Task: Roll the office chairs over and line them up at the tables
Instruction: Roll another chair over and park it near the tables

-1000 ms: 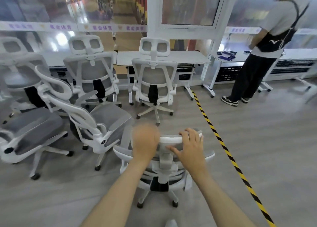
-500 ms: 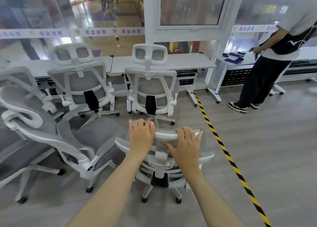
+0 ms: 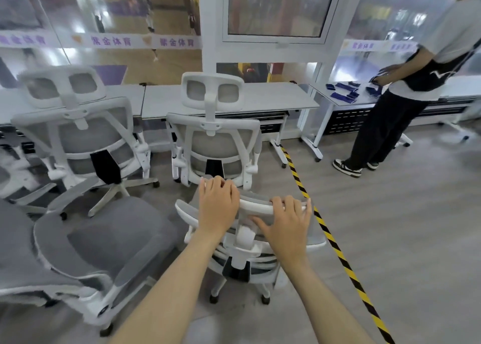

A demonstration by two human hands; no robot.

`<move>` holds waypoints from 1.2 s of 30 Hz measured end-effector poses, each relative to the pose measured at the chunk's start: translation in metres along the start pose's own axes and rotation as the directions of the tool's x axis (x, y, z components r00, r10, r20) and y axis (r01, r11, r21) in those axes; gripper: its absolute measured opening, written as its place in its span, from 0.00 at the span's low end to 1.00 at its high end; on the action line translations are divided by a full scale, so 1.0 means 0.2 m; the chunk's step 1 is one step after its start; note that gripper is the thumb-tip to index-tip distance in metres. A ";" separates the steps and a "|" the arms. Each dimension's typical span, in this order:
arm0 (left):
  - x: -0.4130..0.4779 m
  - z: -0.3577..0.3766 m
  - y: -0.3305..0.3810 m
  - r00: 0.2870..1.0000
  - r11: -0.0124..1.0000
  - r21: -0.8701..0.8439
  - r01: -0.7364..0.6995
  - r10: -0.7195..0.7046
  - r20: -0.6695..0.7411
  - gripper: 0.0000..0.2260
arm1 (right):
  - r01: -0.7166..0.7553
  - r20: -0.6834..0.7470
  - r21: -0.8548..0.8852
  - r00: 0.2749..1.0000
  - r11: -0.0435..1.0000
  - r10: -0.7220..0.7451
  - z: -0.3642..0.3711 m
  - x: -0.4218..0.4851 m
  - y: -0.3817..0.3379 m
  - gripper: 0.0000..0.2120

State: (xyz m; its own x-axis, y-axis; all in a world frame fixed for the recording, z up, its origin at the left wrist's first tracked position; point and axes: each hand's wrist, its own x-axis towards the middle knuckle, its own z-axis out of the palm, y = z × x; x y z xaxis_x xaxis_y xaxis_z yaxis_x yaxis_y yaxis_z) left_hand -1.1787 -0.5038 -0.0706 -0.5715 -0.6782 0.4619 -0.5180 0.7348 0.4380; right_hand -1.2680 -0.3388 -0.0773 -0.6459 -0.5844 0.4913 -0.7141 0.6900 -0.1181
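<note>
A spare chair [image 3: 109, 239] stands just to my left. My left hand [image 3: 217, 205] and right hand [image 3: 286, 224] both clamp, fingers curled, over the headrest [image 3: 256, 205] of the chair [image 3: 244, 239] before me. It sits just behind a parked chair [image 3: 213, 140] at the table [image 3: 260, 99], with striped tape [image 3: 335, 247] to its right.

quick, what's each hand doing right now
Left hand: grips the top edge of the chair headrest.
Right hand: fingers curled over the same headrest, thumb spread below.

Colour and pattern reference
Chair [image 3: 260, 204]: white frame, grey mesh, black lumbar block. Floor tape [image 3: 333, 242]: yellow-black diagonal stripes. Table [image 3: 260, 101]: white.
</note>
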 end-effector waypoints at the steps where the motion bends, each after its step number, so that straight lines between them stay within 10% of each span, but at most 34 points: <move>1: 0.05 0.02 -0.02 1.000 1.000 -0.009 -0.005 0.005 0.007 0.13 | -0.009 -0.001 -0.004 1.000 1.000 0.009 0.02 0.04 -0.01 0.32; 36: -0.13 -0.09 -0.08 0.982 0.992 -0.095 -0.086 0.100 0.159 0.25 | -0.037 0.132 0.201 0.991 0.979 0.010 -0.07 -0.15 -0.06 0.33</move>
State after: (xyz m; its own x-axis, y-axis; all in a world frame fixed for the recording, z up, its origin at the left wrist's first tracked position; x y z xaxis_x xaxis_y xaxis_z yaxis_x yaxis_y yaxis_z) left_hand -1.1454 -0.4982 -0.0754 -0.7143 -0.5906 0.3754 -0.4039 0.7860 0.4681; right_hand -1.2359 -0.3234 -0.0787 -0.6833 -0.6285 0.3717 -0.7294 0.6111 -0.3075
